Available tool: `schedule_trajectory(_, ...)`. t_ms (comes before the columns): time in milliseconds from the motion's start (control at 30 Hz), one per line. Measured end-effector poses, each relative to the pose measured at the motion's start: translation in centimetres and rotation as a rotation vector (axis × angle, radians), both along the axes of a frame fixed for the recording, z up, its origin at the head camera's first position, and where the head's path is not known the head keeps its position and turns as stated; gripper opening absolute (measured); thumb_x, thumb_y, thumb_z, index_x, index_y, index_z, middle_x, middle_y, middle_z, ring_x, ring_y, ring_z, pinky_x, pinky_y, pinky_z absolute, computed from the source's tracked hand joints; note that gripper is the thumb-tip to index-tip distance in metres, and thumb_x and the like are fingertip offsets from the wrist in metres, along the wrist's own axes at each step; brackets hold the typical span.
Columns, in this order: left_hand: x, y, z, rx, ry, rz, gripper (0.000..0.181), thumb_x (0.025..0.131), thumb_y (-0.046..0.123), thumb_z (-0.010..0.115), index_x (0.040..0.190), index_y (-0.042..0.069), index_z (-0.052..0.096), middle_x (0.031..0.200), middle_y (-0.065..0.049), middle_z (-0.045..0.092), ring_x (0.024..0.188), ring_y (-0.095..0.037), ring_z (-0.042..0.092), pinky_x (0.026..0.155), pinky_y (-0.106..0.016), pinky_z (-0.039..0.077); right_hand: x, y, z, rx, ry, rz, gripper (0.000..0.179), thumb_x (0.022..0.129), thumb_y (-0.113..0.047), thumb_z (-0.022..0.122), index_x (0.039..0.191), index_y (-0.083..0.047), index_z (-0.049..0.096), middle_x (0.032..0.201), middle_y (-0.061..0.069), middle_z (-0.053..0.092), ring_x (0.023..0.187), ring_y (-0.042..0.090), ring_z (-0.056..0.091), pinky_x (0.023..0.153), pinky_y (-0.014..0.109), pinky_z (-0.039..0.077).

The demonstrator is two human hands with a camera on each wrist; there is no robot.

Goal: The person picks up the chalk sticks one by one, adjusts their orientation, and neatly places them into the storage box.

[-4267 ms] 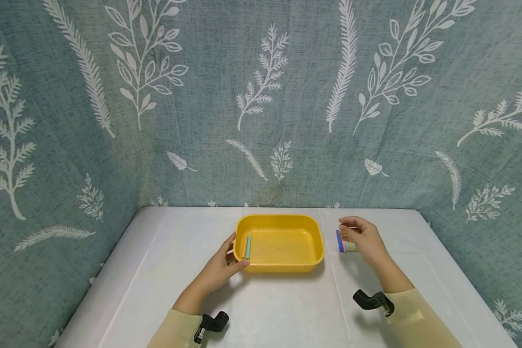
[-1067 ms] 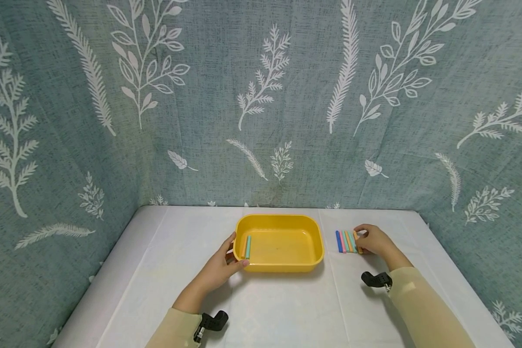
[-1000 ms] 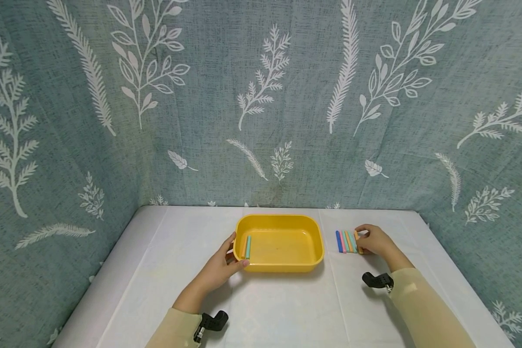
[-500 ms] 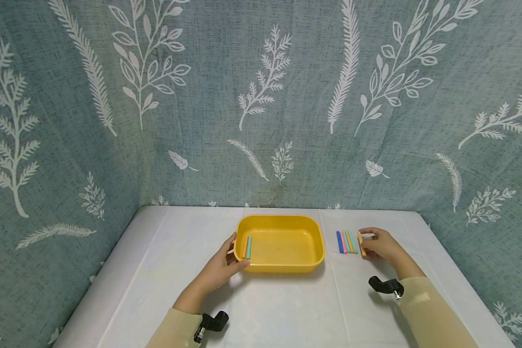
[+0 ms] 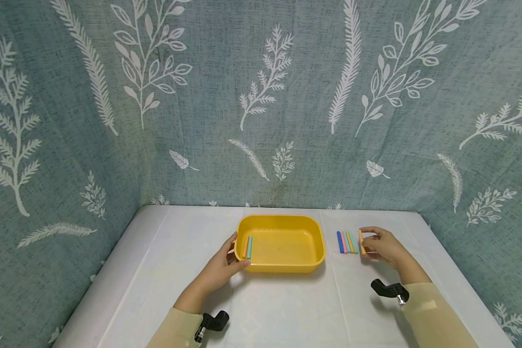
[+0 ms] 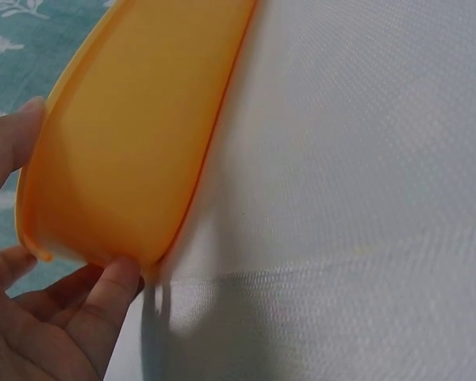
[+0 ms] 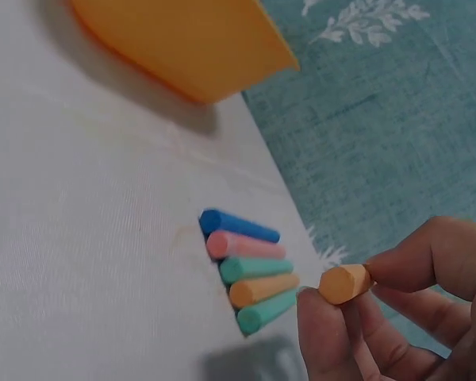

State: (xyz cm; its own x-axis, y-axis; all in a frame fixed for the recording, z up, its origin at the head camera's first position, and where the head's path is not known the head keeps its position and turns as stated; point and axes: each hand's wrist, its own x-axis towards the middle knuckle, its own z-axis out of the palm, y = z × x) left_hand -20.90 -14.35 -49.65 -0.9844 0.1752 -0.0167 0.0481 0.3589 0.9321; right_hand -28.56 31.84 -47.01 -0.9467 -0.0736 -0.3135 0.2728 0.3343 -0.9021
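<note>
My left hand (image 5: 219, 270) grips the left end of a yellow plastic tray (image 5: 282, 246), thumb at the near rim and fingers round the side. Inside the tray's left end lie an orange chalk stick (image 5: 244, 247) and a green one side by side. Between thumb and fingertips, my right hand (image 5: 384, 246) pinches another orange chalk stick (image 7: 345, 284), just right of a row of chalk. That row, on the table, runs from a blue stick (image 7: 238, 225) through pink (image 7: 246, 245), green and orange to another green stick (image 7: 266, 312).
A white cloth covers the table (image 5: 278, 309). Behind it and at both sides hangs a blue-green curtain (image 5: 209, 121) with white leaf prints. Each wrist wears a black camera mount (image 5: 389, 289).
My right hand first hovered over the chalk row, then took the orange stick at its right end and drew it a little to the right, apart from the others. The left hand stays on the tray.
</note>
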Motion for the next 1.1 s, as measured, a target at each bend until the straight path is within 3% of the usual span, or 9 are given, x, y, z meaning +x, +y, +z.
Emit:
schedule_trajectory(500,0.1,-0.1,-0.1,-0.024,-0.008,-0.024,0.095,0.093,0.03,0.075,0.162,0.015,0.011,0.157,-0.018,0.034,0.135,-0.036,0.048,0.106,-0.044,0.046,1.0,-1.4,2.2,-0.127,0.036,0.059,0.062,0.097,-0.005,0.059,0.151,0.004,0.032,0.105,0.011,0.062,0.086,0.019,0.065,0.074,0.034,0.061)
schedule_trajectory(1100,0.1,-0.1,-0.1,0.009,-0.021,-0.005,0.094,0.092,0.027,0.075,0.162,0.018,0.014,0.158,-0.016,0.033,0.137,-0.035,0.047,0.108,-0.045,0.045,1.5,-4.2,5.3,-0.104,0.057,0.13,0.059,0.098,-0.007,0.061,0.151,-0.001,0.036,0.102,0.008,0.06,0.087,0.02,0.061,0.078,0.036,0.06)
